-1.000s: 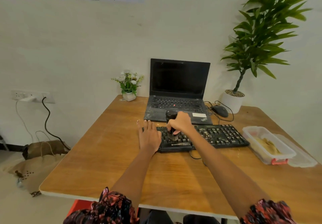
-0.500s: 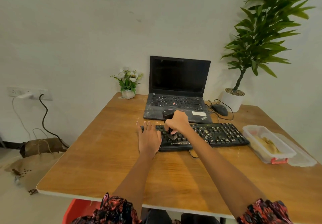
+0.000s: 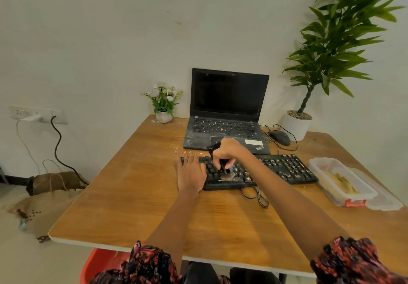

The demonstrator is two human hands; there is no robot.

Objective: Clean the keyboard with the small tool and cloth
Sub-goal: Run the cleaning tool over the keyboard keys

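— What's she at with that keyboard (image 3: 260,172)?

— Brushing it. It lies across the middle of the table (image 3: 136,195), just in front of the laptop (image 3: 227,111). The right hand (image 3: 227,152) has its fingers curled tight round the small black tool (image 3: 220,162), bristles down on the keys toward the left end.

— And the other one?

— The left hand (image 3: 191,172) lies flat, fingers straight and together, holding nothing. It presses on the keyboard's left end, at about nine o'clock from the brush. Both forearms reach straight out from the body, the right one crossing in from five o'clock with the wrist bent down.

— How should the stroke go?

— Short, light flicks along the rows, I'd say, so grit comes out of the gaps rather than deeper in. Keep that flat palm where it is, or the board may slide toward the laptop. The keys to the right, round three o'clock, look speckled with crumbs, so there seems plenty left.

— See a cloth?

— None I can make out. There's a clear tub (image 3: 341,182) at the table's right, but what's inside I can't tell.
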